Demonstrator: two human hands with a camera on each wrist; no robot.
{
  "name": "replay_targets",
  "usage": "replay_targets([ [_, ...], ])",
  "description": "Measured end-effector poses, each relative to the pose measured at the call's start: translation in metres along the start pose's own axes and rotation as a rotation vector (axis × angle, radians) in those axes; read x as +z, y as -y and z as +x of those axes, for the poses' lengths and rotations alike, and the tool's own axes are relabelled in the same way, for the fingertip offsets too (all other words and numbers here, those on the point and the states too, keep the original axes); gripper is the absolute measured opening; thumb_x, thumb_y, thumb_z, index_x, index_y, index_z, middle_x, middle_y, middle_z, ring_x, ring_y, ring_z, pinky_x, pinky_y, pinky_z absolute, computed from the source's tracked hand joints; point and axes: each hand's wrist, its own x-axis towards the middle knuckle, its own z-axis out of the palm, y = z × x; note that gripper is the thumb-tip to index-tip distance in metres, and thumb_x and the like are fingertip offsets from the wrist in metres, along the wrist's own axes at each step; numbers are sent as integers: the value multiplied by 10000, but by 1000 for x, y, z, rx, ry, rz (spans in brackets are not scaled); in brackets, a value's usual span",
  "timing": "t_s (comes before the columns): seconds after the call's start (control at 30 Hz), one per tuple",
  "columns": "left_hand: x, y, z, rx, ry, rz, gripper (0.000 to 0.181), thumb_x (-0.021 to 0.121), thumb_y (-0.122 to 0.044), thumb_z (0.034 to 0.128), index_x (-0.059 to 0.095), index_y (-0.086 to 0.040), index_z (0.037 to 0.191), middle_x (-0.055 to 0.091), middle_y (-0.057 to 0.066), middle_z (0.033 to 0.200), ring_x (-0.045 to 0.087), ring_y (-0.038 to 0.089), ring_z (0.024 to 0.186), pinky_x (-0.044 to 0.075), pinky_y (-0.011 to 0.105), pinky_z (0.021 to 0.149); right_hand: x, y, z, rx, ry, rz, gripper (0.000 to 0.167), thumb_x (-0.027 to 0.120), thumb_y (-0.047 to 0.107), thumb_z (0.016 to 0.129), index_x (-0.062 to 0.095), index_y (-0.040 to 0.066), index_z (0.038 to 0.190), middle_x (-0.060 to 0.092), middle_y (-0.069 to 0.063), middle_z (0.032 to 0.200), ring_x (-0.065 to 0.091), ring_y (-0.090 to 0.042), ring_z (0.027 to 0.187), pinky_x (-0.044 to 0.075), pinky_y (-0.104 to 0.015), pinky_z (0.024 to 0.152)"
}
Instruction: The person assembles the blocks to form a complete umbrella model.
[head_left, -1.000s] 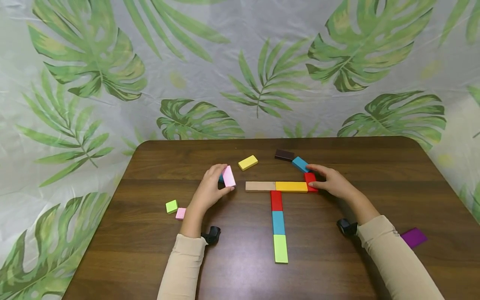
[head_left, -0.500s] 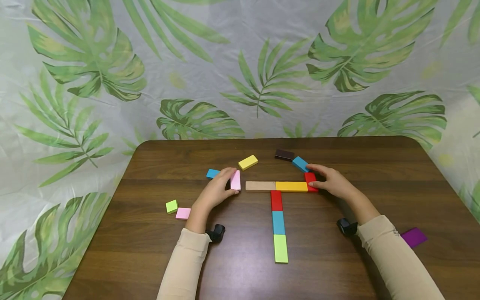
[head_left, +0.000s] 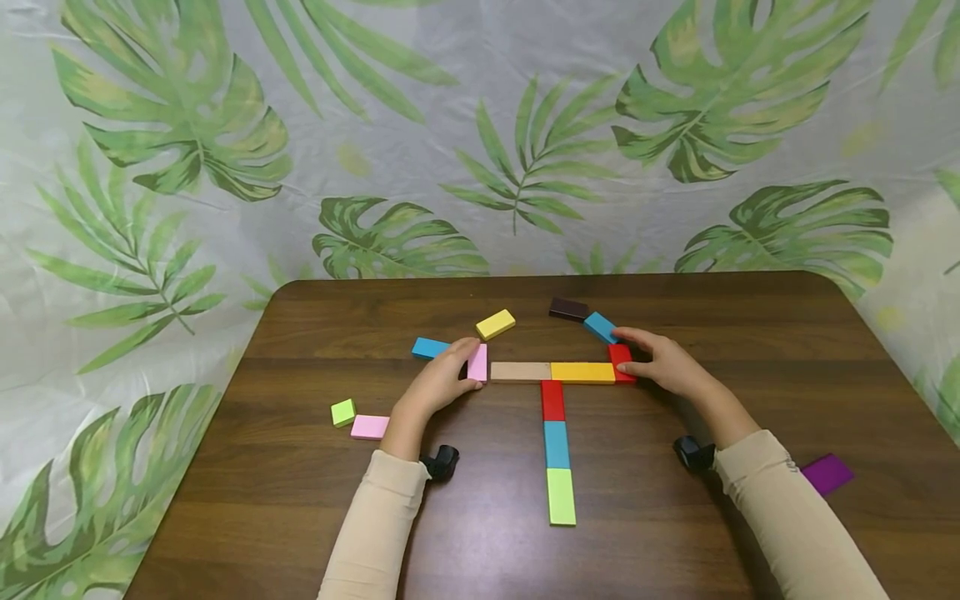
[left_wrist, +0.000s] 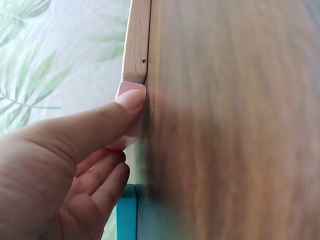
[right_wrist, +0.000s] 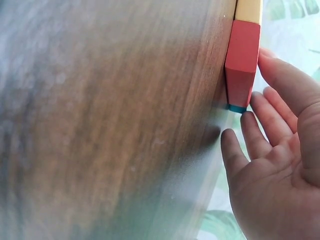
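In the head view my left hand [head_left: 437, 375] pinches a pink block [head_left: 477, 363] between thumb and fingers. The block stands crosswise at the left end of a plain wooden block [head_left: 520, 372]; whether they touch I cannot tell. A yellow-orange block [head_left: 582, 372] continues that row, ending at a crosswise red block [head_left: 622, 363]. My right hand [head_left: 666, 363] is at this red block, thumb resting on it, fingers fairly straight in the right wrist view. Beyond it lies a blue block [head_left: 601, 327]. Below the row run a red block [head_left: 552, 401], a blue block [head_left: 557, 444] and a lime block [head_left: 561, 497].
A dark block [head_left: 569, 309] and a yellow block [head_left: 496, 324] lie toward the back. Left are a blue block [head_left: 430, 347], a lime block [head_left: 343, 412] and a pink block [head_left: 370, 427]. A purple block [head_left: 828, 474] lies right, beside the sleeve. Leaf-patterned cloth [head_left: 517, 150] hangs behind the table.
My left hand has carried the pink block rightward, up to the wooden block's left end. The blue block behind that hand has come into view. My right hand has stayed still.
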Motion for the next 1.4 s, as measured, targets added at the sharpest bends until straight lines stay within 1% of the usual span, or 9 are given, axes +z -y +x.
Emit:
replay_targets([
  [0.13, 3, 2, 3, -29, 25, -8, 669, 680, -182, 809, 352, -8, 1366, 344, 127, 1391, 301, 251, 1275, 241, 355, 1030, 1, 0, 0, -3, 3, 5, 593, 636, 201, 846, 378, 39, 1354, 341, -213, 1369, 258, -408, 1259, 221, -547, 986],
  [0.3, 5, 4, 5, -41, 42, 9, 681, 676, -217, 812, 343, -29, 1375, 334, 102, 1402, 297, 227, 1280, 245, 340, 1028, 1, 1, 0, -4, 2, 17, 587, 636, 187, 846, 379, 37, 1352, 342, -212, 1368, 257, -404, 1260, 221, -544, 987],
  [0.7, 3, 2, 6, -36, 59, -1, 681, 674, -225, 814, 343, -25, 1375, 318, 106, 1412, 292, 231, 1283, 244, 347, 1028, 1, 1, -2, -10, -9, 6, 598, 642, 201, 840, 379, 28, 1348, 340, -232, 1362, 265, -427, 1248, 225, -553, 980],
  [0.83, 2, 2, 6, -24, 43, -22, 703, 690, -247, 799, 349, -22, 1371, 320, 110, 1409, 290, 232, 1283, 244, 351, 1028, 1, 2, -2, -4, -4, 10, 590, 637, 187, 845, 377, 35, 1352, 338, -221, 1367, 259, -414, 1257, 222, -545, 986],
  [0.9, 1, 2, 5, -11, 11, -44, 706, 700, -258, 788, 365, -18, 1362, 340, 118, 1394, 303, 237, 1275, 256, 360, 1022, 1, 2, -1, 3, -2, 17, 585, 634, 178, 847, 376, 39, 1354, 335, -214, 1371, 253, -407, 1262, 217, -541, 991],
  [0.97, 0, 3, 3, 1, -42, -73, 691, 703, -259, 785, 383, -20, 1350, 365, 120, 1373, 327, 237, 1259, 271, 365, 1014, 1, 3, -1, 3, 1, 20, 585, 633, 183, 848, 375, 37, 1353, 333, -215, 1372, 248, -408, 1264, 214, -542, 991],
  [1.13, -3, 6, -1, 17, -237, -110, 630, 701, -242, 789, 427, -31, 1315, 417, 116, 1315, 376, 250, 1212, 304, 373, 993, 0, 2, -1, 1, 3, 17, 589, 633, 193, 848, 375, 27, 1351, 334, -218, 1370, 245, -416, 1262, 210, -548, 989],
  [1.23, -4, 10, -4, -12, -341, -112, 625, 704, -255, 785, 436, -41, 1308, 417, 114, 1309, 358, 275, 1208, 308, 400, 984, 0, 1, -1, 1, 0, 14, 592, 635, 197, 846, 375, 32, 1352, 337, -214, 1370, 248, -415, 1261, 211, -547, 990],
  [1.4, -4, 16, -8, -102, -449, -115, 659, 709, -279, 775, 411, -72, 1324, 381, 118, 1326, 292, 297, 1229, 278, 437, 992, 1, 1, -1, -19, -24, 6, 593, 647, 222, 835, 396, 32, 1338, 359, -230, 1348, 275, -439, 1234, 232, -567, 966],
])
